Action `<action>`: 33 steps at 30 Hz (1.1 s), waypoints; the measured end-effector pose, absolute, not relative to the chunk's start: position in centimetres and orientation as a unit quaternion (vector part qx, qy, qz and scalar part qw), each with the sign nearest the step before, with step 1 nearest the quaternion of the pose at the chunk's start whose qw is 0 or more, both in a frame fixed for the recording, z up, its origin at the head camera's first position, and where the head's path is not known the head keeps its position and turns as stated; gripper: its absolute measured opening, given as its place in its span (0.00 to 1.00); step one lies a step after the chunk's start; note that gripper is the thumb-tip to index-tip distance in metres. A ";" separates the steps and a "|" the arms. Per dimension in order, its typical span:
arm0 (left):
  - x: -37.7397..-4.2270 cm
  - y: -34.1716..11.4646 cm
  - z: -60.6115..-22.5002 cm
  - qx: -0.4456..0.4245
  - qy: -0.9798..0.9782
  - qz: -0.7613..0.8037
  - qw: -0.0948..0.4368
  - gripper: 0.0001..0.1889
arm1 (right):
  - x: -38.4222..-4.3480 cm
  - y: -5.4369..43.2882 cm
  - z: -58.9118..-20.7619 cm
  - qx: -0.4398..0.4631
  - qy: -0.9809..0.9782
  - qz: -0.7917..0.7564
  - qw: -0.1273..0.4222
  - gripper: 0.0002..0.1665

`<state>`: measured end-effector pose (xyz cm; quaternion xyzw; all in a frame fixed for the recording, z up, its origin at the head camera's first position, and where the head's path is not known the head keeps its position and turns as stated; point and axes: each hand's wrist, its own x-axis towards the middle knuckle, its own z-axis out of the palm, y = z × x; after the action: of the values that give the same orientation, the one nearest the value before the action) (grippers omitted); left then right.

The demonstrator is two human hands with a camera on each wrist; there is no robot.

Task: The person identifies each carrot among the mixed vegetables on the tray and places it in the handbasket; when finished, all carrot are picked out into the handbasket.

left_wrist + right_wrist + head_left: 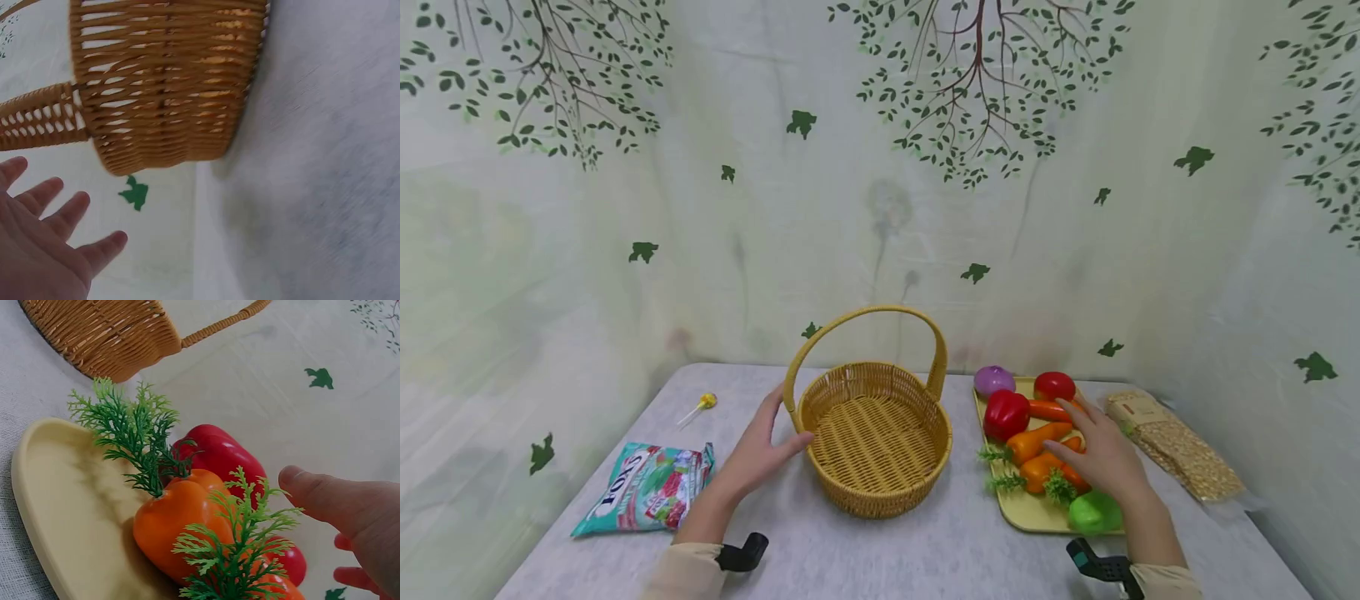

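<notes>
A round wicker basket [880,500] with a tall arched handle stands in the middle of the table. My left hand [760,458] is at its left side, fingers extended; in the left wrist view they look apart from the weave. Over the yellow tray [1026,518], my right hand [1108,454] hovers with spread fingers, holding nothing visible. Below and beside it lie a red bell pepper [1006,416], a tomato [1054,386], carrots [1037,442] with leafy tops, an orange bell pepper [178,519], a purple onion [994,380] and a green vegetable [1094,512]. The hand partly hides some.
Left of the basket lie a teal snack bag [651,487] and a yellow lollipop [706,402]. A clear packet of pale beans or grains [1176,446] lies right of the tray. Behind the table [940,554] hangs a leaf-printed curtain [850,233].
</notes>
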<state>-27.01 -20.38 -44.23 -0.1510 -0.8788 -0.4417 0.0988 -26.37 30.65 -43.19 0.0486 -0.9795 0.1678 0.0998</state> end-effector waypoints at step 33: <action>-27.9 -17.6 -48.1 -0.123 -0.813 -0.556 0.118 0.25 | -31.1 35.4 -42.9 -0.016 -0.931 0.363 -0.035 0.43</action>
<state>-27.88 -17.62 -48.11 -0.1235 -0.8135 -0.5559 0.1183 -31.06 35.40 -42.91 -0.0159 -0.9311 0.3629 -0.0345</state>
